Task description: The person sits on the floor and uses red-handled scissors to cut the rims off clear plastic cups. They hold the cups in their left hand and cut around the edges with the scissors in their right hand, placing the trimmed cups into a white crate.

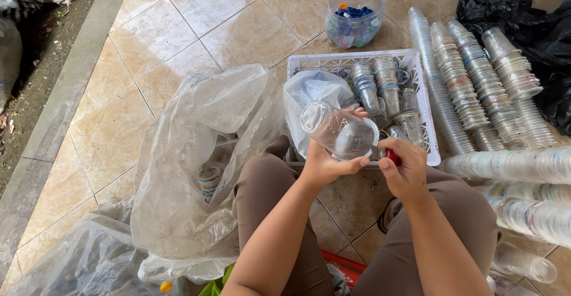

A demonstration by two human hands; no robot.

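Note:
My left hand grips a clear plastic cup lying on its side, base pointing up and left. My right hand holds a small red-handled cutter with its tip at the cup's rim. Both hands hover above my knees, just in front of a white plastic basket that holds several stacked clear cups and a crumpled clear bag.
A large clear plastic bag with cups inside lies at my left. Long stacks of clear cups lie at the right, beside a black bag. A clear jar of blue caps stands behind the basket. The floor is tiled.

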